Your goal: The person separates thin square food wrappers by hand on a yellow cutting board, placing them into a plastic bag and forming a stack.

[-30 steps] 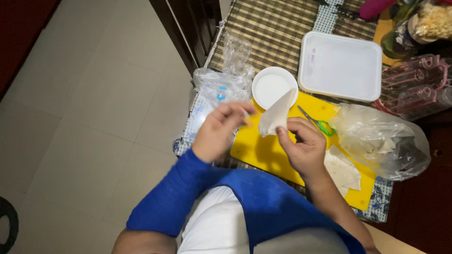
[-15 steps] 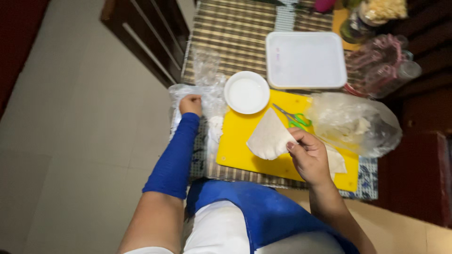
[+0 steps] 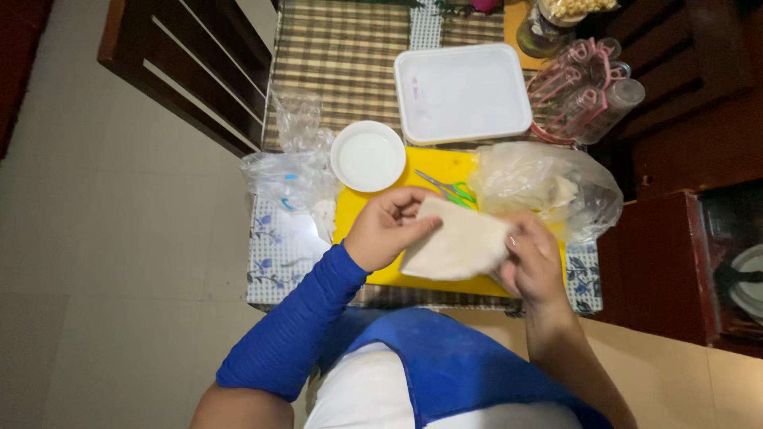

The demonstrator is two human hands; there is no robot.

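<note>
I hold a thin, pale sheet of pastry wrapper (image 3: 457, 245) between both hands, just above the yellow cutting board (image 3: 381, 274). My left hand (image 3: 389, 229) grips its left edge, fingers curled over the top and thumb beneath; my blue sleeve (image 3: 294, 334) runs down from that wrist. My right hand (image 3: 531, 258) closes on the right edge, fingers folded around it.

Green-handled scissors (image 3: 451, 189) lie on the board just beyond the sheet. A round white bowl (image 3: 368, 156) sits at the board's far left corner, touching it. A white rectangular tray (image 3: 462, 92) stands behind on the checked cloth of the surface (image 3: 342, 56). To my right a clear plastic bag (image 3: 548, 187) with more pale sheets inside rests on the board's edge. Crumpled clear bags (image 3: 290, 171) lie to the left of the bowl.
</note>
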